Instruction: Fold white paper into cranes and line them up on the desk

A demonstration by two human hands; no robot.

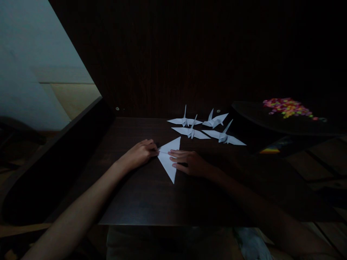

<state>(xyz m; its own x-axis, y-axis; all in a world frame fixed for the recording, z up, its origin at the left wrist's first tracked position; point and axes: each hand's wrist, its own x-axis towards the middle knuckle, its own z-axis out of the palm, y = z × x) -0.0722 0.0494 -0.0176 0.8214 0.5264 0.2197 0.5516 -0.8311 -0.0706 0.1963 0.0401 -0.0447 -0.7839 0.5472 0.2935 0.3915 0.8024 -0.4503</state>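
A white sheet of paper, folded into a triangle, lies on the dark wooden desk. My left hand has its fingers curled and pressed together at the triangle's left corner, pinching the paper there. My right hand rests on the right part of the paper with its fingers spread and stretched out flat, covering some of that edge. Behind the paper stand several white origami cranes, among them a front left crane and a front right crane.
A heap of small colourful pieces lies on a dark raised shelf at the right. A dark side panel bounds the desk on the left, and a tall dark back panel rises behind the cranes.
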